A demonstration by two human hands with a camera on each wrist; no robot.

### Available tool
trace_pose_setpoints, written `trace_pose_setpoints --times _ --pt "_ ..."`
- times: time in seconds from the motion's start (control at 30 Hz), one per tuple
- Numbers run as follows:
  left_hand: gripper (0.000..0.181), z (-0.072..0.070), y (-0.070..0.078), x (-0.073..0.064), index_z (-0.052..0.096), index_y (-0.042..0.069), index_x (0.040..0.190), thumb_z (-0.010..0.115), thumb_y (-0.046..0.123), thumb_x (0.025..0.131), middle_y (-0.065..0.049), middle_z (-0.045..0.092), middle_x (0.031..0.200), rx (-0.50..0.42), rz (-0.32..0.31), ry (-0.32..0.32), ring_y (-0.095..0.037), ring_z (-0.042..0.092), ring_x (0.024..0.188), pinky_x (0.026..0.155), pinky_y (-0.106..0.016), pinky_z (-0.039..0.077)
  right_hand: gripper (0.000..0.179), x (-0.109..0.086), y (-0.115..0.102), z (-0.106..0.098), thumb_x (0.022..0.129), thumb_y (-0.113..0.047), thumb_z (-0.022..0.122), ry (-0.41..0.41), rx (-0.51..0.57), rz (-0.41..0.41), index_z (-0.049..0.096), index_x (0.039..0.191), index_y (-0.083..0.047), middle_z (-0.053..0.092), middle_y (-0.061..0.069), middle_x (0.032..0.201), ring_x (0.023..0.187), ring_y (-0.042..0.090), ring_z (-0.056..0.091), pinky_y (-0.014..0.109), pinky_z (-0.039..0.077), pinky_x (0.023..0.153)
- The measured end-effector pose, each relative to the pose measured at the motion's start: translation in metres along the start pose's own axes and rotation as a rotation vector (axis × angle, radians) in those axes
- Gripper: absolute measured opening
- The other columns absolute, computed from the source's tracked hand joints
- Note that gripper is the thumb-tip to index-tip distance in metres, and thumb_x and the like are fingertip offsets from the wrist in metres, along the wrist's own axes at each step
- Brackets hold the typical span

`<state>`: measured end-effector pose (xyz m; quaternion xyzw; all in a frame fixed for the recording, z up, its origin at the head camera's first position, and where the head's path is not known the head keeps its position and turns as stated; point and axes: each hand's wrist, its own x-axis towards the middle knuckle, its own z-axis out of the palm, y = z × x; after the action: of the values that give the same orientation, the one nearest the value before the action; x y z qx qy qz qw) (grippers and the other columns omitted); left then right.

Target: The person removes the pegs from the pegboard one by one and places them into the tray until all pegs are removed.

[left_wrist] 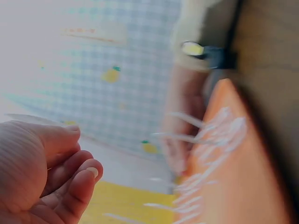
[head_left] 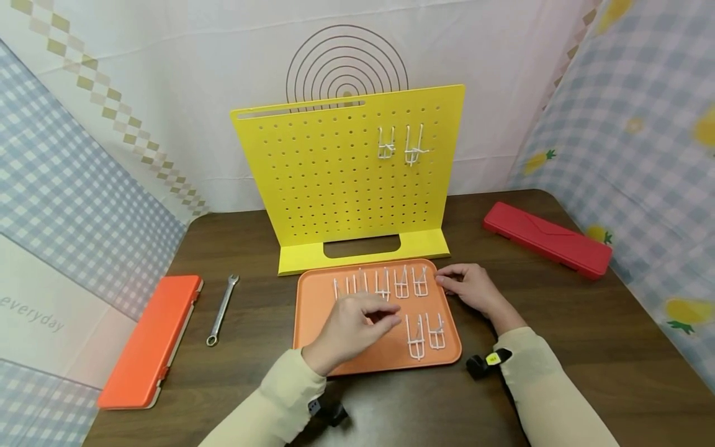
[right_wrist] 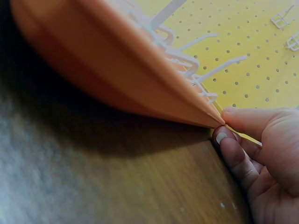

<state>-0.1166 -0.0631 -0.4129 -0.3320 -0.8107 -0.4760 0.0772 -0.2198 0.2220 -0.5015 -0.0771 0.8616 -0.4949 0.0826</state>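
My left hand [head_left: 353,326] hangs over the orange tray [head_left: 368,360], its fingers loosely bent and nothing between them. In the left wrist view, a gap shows between the left thumb and fingers [left_wrist: 84,184]. At the tray's right edge, my right hand [head_left: 472,287] pinches the rim, thumb on one side and fingers on the other [right_wrist: 233,151]. White wire pegboard hooks stand in the tray: a row along its back, including one hook [head_left: 420,282] near the right hand, and two nearer hooks [head_left: 415,338]. The left hand hides part of the back row.
Behind the tray stands a yellow pegboard [head_left: 357,180] with two white hooks [head_left: 414,146] hung at its upper right. A red case [head_left: 547,239] lies at the right. On the left are a wrench [head_left: 223,310] and an orange-red case [head_left: 151,344].
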Motion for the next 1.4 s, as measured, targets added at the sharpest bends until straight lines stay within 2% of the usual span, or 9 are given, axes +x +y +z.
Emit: trace_pose_setpoints --times 0.17,0.3,0.53,0.63,0.8,1.0,1.13,1.4 --pt "0.011 -0.031 0.011 0.018 0.076 0.006 0.095 0.074 0.012 0.086 0.000 0.072 0.085 0.034 0.089 0.092 -0.001 0.061 0.066 0.056 -0.020 0.052 0.029 -0.001 -0.001 -0.001 0.091 -0.029 0.068 -0.001 0.000 -0.003 0.072 0.110 -0.007 0.070 0.010 0.102 0.081 0.016 0.066 0.028 0.056 0.067" --pt "0.012 -0.054 0.013 0.036 0.075 0.006 0.097 0.074 0.011 0.086 0.001 0.072 0.085 0.044 0.091 0.128 -0.003 0.059 0.063 0.054 -0.023 0.051 0.029 -0.001 -0.002 0.000 0.091 -0.029 0.068 -0.007 0.001 0.005 0.072 0.111 -0.007 0.070 0.010 0.102 0.082 0.016 0.066 0.028 0.056 0.067" --pt "0.018 -0.083 0.005 0.079 0.075 0.011 0.103 0.072 0.020 0.089 0.004 0.071 0.086 -0.002 -0.090 0.187 -0.009 0.062 0.069 0.059 -0.028 0.053 0.030 -0.001 -0.002 0.000 0.091 -0.030 0.068 0.001 -0.006 0.013 0.072 0.111 -0.007 0.070 0.010 0.102 0.081 0.017 0.066 0.028 0.055 0.067" --pt "0.020 -0.092 -0.001 0.099 0.074 0.012 0.106 0.072 0.023 0.089 0.004 0.071 0.086 -0.020 -0.131 0.212 -0.010 0.064 0.074 0.063 -0.029 0.054 0.030 -0.001 -0.001 0.000 0.091 -0.031 0.068 0.000 -0.009 0.018 0.072 0.110 -0.008 0.070 0.009 0.101 0.081 0.017 0.066 0.029 0.055 0.067" --pt "0.020 -0.101 -0.010 0.129 0.074 0.015 0.107 0.070 0.025 0.090 0.007 0.070 0.087 0.011 -0.151 0.212 -0.008 0.063 0.078 0.067 -0.028 0.053 0.030 -0.001 -0.001 0.001 0.091 -0.031 0.069 0.004 -0.009 0.020 0.072 0.110 -0.008 0.070 0.009 0.101 0.081 0.018 0.065 0.029 0.055 0.067" --pt "0.022 -0.107 -0.024 0.155 0.073 0.014 0.109 0.070 0.025 0.090 0.006 0.070 0.089 0.024 -0.183 0.203 -0.009 0.063 0.079 0.069 -0.027 0.053 0.030 0.000 -0.001 0.001 0.091 -0.030 0.069 -0.003 0.017 0.019 0.072 0.110 -0.007 0.070 0.010 0.101 0.081 0.018 0.066 0.029 0.056 0.068" --pt "0.028 -0.107 -0.026 0.168 0.071 0.012 0.115 0.070 0.026 0.090 0.005 0.070 0.092 0.026 -0.217 0.182 -0.009 0.063 0.080 0.071 -0.027 0.052 0.030 0.000 -0.001 0.001 0.091 -0.029 0.069 0.000 0.026 -0.002 0.072 0.110 -0.006 0.070 0.010 0.101 0.081 0.017 0.067 0.029 0.056 0.068" --pt "0.033 -0.100 -0.027 0.188 0.068 0.012 0.120 0.070 0.026 0.090 0.004 0.070 0.095 0.038 -0.242 0.139 -0.009 0.063 0.082 0.071 -0.027 0.052 0.028 0.000 0.000 0.002 0.091 -0.026 0.069 -0.002 0.046 -0.013 0.071 0.110 -0.005 0.070 0.012 0.102 0.082 0.016 0.067 0.028 0.056 0.068"
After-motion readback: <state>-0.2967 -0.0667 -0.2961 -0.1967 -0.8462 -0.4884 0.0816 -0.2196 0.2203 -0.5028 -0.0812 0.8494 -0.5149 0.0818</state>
